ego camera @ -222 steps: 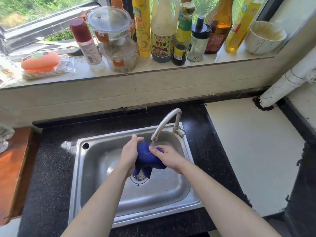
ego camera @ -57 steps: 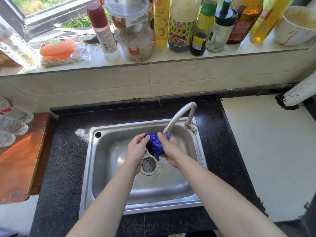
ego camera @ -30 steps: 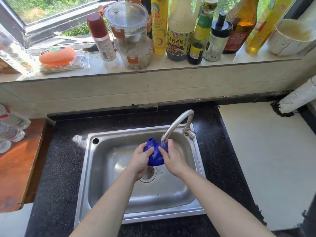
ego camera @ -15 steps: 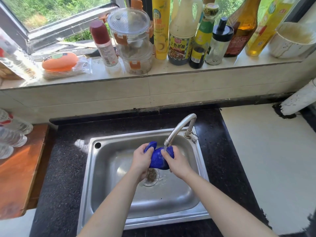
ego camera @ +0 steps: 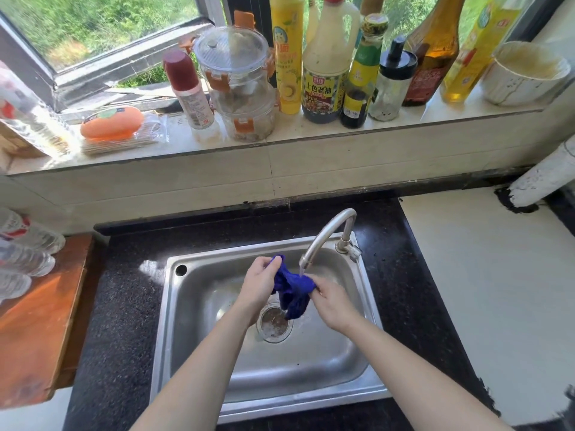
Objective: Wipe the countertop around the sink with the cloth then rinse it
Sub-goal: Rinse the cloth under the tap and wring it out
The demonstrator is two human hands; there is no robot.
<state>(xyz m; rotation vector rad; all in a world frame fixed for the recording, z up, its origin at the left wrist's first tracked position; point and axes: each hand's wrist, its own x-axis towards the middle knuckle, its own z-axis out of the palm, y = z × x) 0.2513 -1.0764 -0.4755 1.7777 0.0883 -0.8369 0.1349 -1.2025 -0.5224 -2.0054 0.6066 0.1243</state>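
A wet blue cloth [ego camera: 294, 289] hangs over the steel sink [ego camera: 199, 334], stretched between both hands under the running faucet [ego camera: 325, 236]. My left hand [ego camera: 259, 283] grips its upper left corner. My right hand [ego camera: 331, 298] pinches its right side, just below the spout. A loose end of the cloth dangles toward the drain [ego camera: 273, 321]. Black speckled countertop [ego camera: 118, 321] surrounds the sink.
Bottles, jars and a white bowl [ego camera: 525, 73] crowd the windowsill [ego camera: 311, 132] behind the sink. A wooden board [ego camera: 37, 325] with plastic water bottles [ego camera: 25, 250] lies left. A white counter [ego camera: 485, 290] and a white pipe [ego camera: 547, 175] are on the right.
The bunched cloth has been pulled apart: my hands moved away from each other and a loose end now hangs down toward the drain. The camera view shifted slightly.
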